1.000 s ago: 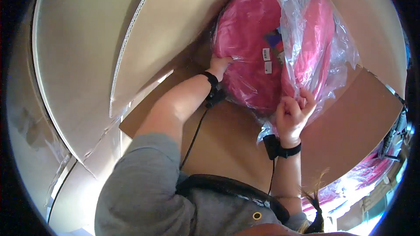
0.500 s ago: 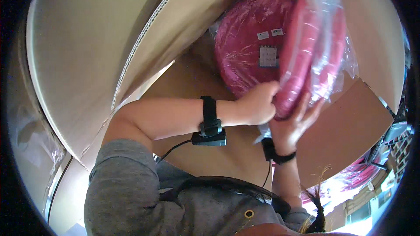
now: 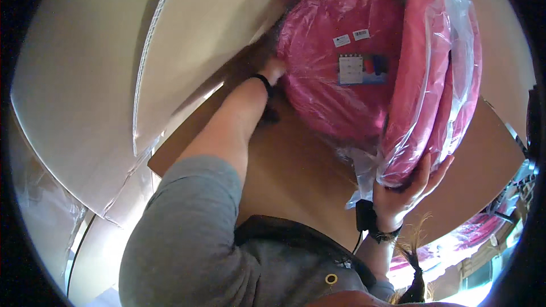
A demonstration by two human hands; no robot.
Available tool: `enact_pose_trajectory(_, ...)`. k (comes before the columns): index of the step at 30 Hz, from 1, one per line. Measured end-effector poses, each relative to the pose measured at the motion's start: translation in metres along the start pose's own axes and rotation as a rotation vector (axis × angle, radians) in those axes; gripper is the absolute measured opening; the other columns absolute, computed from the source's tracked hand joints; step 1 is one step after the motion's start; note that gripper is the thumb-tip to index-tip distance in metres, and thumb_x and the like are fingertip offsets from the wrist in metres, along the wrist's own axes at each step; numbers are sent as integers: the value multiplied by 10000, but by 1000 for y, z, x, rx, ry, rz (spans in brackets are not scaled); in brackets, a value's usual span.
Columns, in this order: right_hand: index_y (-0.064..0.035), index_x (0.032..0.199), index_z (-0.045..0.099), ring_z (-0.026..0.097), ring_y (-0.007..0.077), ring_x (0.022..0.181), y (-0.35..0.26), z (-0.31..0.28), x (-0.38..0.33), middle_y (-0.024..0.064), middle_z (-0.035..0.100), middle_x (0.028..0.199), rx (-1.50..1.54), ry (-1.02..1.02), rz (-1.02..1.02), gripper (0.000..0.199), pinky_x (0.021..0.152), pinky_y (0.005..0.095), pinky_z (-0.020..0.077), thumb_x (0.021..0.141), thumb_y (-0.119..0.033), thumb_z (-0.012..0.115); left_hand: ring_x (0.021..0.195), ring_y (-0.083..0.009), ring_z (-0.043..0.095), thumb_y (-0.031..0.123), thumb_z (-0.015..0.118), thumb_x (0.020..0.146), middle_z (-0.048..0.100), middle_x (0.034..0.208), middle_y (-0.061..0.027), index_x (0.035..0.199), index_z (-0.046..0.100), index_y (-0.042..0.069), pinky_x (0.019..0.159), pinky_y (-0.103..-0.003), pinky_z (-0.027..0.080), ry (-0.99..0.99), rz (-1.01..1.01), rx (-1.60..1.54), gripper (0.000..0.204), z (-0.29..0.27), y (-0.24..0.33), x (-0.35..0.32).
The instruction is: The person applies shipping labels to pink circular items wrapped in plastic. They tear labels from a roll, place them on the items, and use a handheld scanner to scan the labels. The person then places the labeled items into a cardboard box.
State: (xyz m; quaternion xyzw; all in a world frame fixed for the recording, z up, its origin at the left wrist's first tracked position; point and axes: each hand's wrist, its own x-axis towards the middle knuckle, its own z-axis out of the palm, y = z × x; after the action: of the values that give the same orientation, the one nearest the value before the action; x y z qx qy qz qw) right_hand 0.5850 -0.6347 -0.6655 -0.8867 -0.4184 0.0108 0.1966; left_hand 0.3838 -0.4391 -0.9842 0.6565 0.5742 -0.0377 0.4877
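Note:
A large round flat pink item (image 3: pixel 318 85), wrapped in clear plastic, lies inside a cardboard box and has small labels and a printed card on its face. Against its right side stand thick pink padded rolls (image 3: pixel 421 91), also in clear plastic. My left hand (image 3: pixel 274 71) reaches to the left rim of the round item and touches it; its fingers are mostly hidden there. From below, my right hand (image 3: pixel 398 196) cups the lower end of the rolls, fingers bent round the underside. A loose plastic flap (image 3: pixel 364 173) hangs beside that hand.
Tall cardboard walls (image 3: pixel 187 51) curve up on the left, and a brown cardboard panel (image 3: pixel 301 187) lies below the pink items. More plastic-wrapped pink goods (image 3: pixel 455 244) are at the lower right. Black wrist straps (image 3: pixel 367 219) with a cable are on my arms.
My left hand has let go of the rolls' lower edge and moved up and left to the round item's rim. The rolls and my right hand have shifted right and slightly down.

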Motion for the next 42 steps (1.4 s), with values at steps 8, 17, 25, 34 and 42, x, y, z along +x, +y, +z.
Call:
enact_pose_trajectory(8, -76, 1260, 390, 236, 421, 1264, 7, 1, -1, 239, 219, 1374, 49, 9, 14, 737, 988, 537, 259, 627, -226, 736, 786, -214, 585, 59, 585, 703, 618, 888, -106, 894, 614, -8, 730, -328, 469, -325, -446, -750, 205, -11, 27, -6)
enact_pose_trajectory(17, -94, 1273, 384, 209, 417, 1270, -4, 11, -1, 227, 188, 1388, -63, -1, -42, 770, 999, 539, 237, 605, -221, 743, 924, -336, 574, 151, 616, 693, 585, 974, -219, 1077, 506, -41, 794, -374, 456, -198, -398, -568, 443, 11, 169, -171)
enact_pose_trajectory(25, -81, 1283, 375, 205, 404, 1274, 3, 9, 7, 229, 168, 1388, -52, -40, -110, 830, 998, 518, 264, 581, -257, 782, 1129, -293, 451, 50, 603, 690, 508, 1177, -161, 1192, 454, 23, 971, -352, 320, -396, 299, -778, 525, -14, 227, -178)
enact_pose_trajectory(34, -70, 1272, 398, 285, 381, 1250, -23, 26, -15, 212, 268, 1367, 372, -756, -107, 705, 1003, 401, 306, 630, -31, 686, 952, -237, 512, 179, 561, 784, 535, 1050, -147, 1059, 524, 22, 818, -399, 400, -130, -887, -853, 319, -16, 75, -53)
enact_pose_trajectory(42, -37, 1188, 459, 464, 349, 1089, 15, -52, -82, 176, 477, 1200, 312, -857, 206, 542, 925, 396, 385, 681, -70, 645, 1293, -291, 206, 182, 555, 730, 277, 1372, -149, 1249, 446, 172, 1016, -560, 179, -363, 802, 917, 531, -27, 147, -102)
